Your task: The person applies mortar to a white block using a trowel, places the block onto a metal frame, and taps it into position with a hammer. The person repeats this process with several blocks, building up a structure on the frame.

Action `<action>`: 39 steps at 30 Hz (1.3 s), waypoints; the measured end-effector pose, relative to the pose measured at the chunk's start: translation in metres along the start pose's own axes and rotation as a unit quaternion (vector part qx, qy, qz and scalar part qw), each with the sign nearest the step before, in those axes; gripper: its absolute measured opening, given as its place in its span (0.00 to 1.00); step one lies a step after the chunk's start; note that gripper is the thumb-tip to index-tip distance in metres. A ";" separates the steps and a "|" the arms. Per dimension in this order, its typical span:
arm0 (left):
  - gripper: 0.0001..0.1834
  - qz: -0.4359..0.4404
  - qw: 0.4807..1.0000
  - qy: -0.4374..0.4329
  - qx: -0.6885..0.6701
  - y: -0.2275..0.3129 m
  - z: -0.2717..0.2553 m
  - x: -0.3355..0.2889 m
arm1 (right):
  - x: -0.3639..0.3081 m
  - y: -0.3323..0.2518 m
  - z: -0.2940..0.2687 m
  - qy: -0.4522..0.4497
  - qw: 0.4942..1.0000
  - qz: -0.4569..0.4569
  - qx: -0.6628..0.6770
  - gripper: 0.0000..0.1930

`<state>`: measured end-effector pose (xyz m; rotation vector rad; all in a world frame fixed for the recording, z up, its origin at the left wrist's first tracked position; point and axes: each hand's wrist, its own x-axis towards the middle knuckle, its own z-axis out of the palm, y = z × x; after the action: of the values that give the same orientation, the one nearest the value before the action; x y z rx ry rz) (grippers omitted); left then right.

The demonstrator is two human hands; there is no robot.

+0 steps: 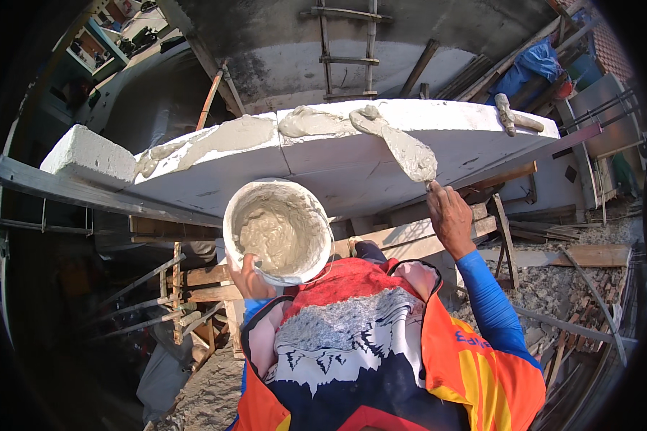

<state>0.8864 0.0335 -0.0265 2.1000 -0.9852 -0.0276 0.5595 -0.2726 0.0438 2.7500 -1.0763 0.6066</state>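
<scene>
My left hand (251,279) grips the near left rim of a white bucket (319,208), its thumb over the edge. Grey wet mortar (269,233) fills much of the bucket. In my right hand (449,215) is a trowel (414,157), its blade coated with mortar and its tip on the top of a white block wall (381,151). Uneven mortar (230,140) lies along the left and middle of the wall's top. At the left end a loose-looking white block (90,159) stands higher than the mortar.
A hammer (510,116) rests on the wall's right end. A metal beam (72,188) runs along the left. Beyond the wall, a wooden ladder (349,60) leans on a plastered wall. Below are wooden scaffold planks (410,237) and rubble (535,298).
</scene>
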 end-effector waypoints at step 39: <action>0.16 -0.036 0.998 -0.044 -0.004 -0.059 -0.029 -0.010 | 0.021 -0.105 0.042 0.058 0.918 0.202 0.337 0.26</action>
<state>0.9266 0.0810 -0.0496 2.1410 -0.9585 -0.1621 0.6576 -0.2185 0.0170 2.9586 -1.6808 1.4141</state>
